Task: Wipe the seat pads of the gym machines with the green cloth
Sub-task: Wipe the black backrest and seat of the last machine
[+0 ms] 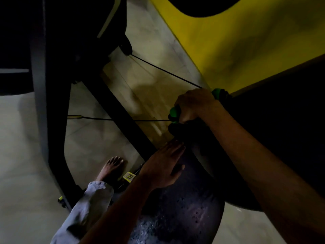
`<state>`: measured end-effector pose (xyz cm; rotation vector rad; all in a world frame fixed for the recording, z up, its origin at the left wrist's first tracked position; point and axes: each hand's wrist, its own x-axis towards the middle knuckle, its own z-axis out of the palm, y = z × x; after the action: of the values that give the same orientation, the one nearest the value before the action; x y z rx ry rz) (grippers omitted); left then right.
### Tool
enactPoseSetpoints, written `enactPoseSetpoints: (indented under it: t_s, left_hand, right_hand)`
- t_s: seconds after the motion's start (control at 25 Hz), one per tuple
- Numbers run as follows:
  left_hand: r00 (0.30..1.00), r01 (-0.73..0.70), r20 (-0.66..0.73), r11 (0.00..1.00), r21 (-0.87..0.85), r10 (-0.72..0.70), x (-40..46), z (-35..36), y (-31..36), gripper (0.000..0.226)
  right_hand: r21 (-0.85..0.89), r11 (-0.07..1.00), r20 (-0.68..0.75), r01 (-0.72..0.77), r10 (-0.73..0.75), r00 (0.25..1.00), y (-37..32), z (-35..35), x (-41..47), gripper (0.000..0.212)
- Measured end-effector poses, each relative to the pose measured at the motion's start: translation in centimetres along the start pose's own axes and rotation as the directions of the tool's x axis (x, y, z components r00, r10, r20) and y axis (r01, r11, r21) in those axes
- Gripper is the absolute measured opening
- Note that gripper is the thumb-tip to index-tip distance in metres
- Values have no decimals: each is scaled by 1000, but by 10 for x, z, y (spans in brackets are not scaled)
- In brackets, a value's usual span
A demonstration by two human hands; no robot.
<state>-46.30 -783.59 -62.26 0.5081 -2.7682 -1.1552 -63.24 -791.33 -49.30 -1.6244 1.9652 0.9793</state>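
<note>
The view is dim. A dark seat pad [179, 208] of a gym machine runs from the bottom centre up toward the middle, its surface speckled with wet drops. My left hand [163, 166] lies flat on the pad's upper end with straight fingers. My right hand [195, 104] grips the green cloth [174, 113], bunched up in its fingers, at the top end of the pad. A second green bit of the cloth [217, 93] shows behind the knuckles. A larger dark pad [281, 138] lies under my right forearm.
The machine's black frame bars [52, 111] stand at the left, with thin black cables [167, 72] stretched across the pale tiled floor [22, 155]. A yellow wall [237, 41] fills the upper right. My bare foot [112, 166] and a light trouser leg [88, 208] are at bottom left.
</note>
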Motion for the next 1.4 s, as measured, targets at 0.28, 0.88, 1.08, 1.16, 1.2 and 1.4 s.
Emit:
enactPoseSetpoints:
  t_s: [0.28,0.88,1.08,1.16,1.2,1.4]
  left_hand:
    - [993,100,-60,991,-85,-105,-4,0,1,44]
    - [996,72,47,997,-13,-71,-10,-10,10,51]
    - [995,91,54,995,-38,-89,-9,-7,10,52]
    - [996,72,58,997,-36,-70,-8,-7,8,52]
    - [997,63,57,997,-34,-61,-7,-8,7,53]
    - [997,69,44,998,4,-69,-4,-7,9,49]
  right_hand:
    - [422,901,-570,101,177,802,-26,94,-90,41]
    - [909,386,-167,-159,685,709,-103,242,-157,61]
    - [937,125,105,-326,790,604,-61,266,-149,55]
    - [943,144,68,-299,798,598,-79,262,-160,52]
    - [938,178,32,-297,809,586,-97,261,-171,52]
    - [925,317,-174,-208,842,510,-132,267,-200,54]
